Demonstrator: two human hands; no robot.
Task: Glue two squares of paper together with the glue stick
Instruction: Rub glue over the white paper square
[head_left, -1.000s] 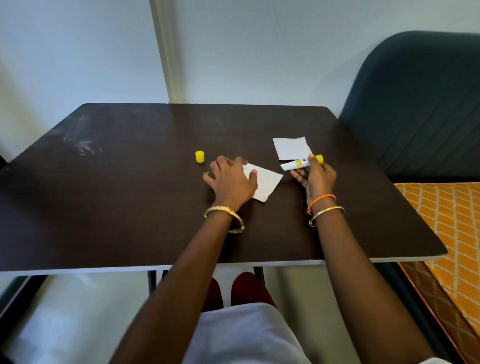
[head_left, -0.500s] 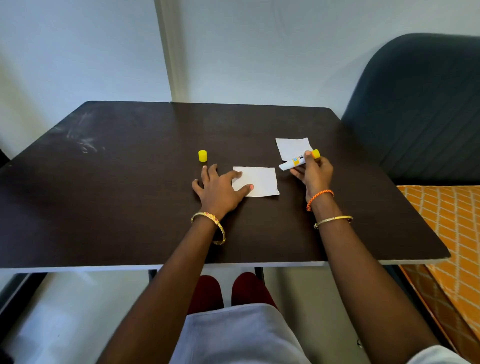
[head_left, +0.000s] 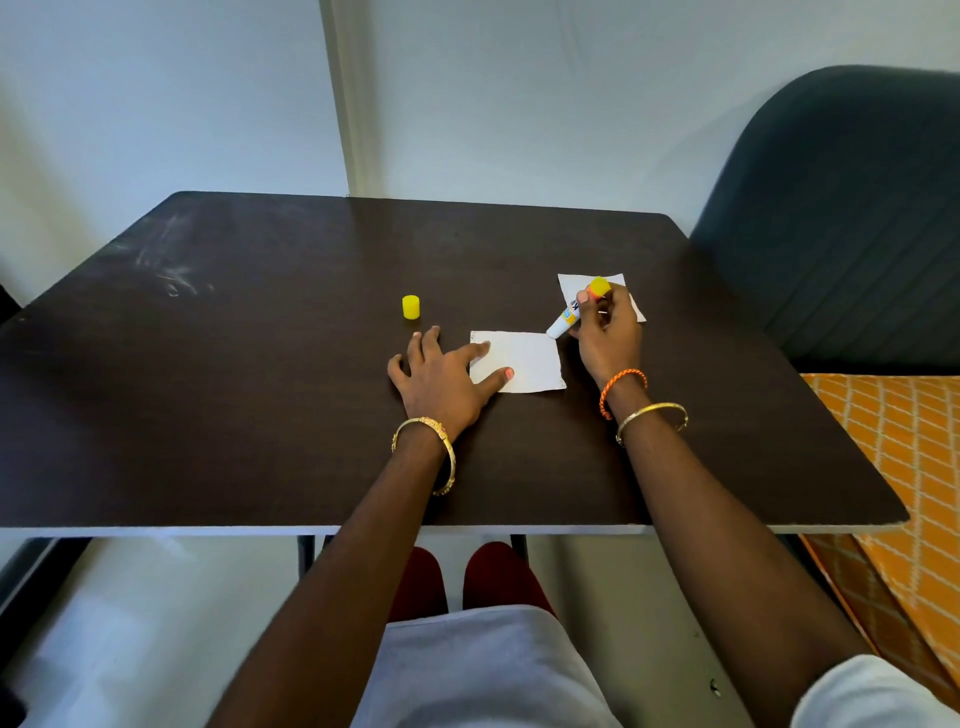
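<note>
Fingers on paper and glue stick

Fingers (head_left: 480, 352) of the left hand (head_left: 441, 382) lie spread and flat on the dark brown table (head_left: 260, 389), just right of the frame's centre; forefinger and thumb press down on the left edge of a white square of paper (head_left: 524, 361), the other fingers resting on bare table. The forearm runs up from the lower middle with a gold bangle (head_left: 426, 452) at the wrist.

The right hand (head_left: 608, 332) curls round a white glue stick with a yellow end (head_left: 574, 309), tilted, its lower tip at the paper's upper right corner. Whether the tip touches cannot be told. Beneath that hand lies a second white paper square (head_left: 574, 283), partly hidden. A small yellow cap (head_left: 411, 306) stands apart, up and left of the left hand.
</note>
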